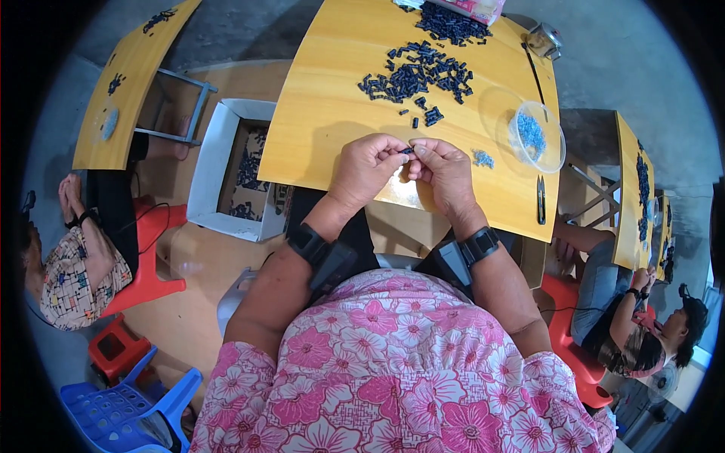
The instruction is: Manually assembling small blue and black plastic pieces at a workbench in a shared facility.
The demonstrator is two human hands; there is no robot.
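My left hand point(365, 171) and my right hand point(450, 174) meet just above the near part of the yellow wooden table point(317, 98). Both are closed, fingertips pinching a small black cylindrical piece point(408, 150) between them. Fingers cover most of it, so its exact kind cannot be made out. Beyond my hands lies a loose pile of similar black pieces point(415, 74), with a few strays at its near side. A little heap of tiny clear-bluish bits point(483, 158) sits right of my right hand. Further right, a clear round tub point(560, 147) holds more of them.
Thread snips point(541, 201) lie by the table's right edge; a thin black rod point(533, 69) and a jar point(544, 41) are farther back. An open white box point(205, 181) with black pieces stands left of the table. People sit at other tables on both sides.
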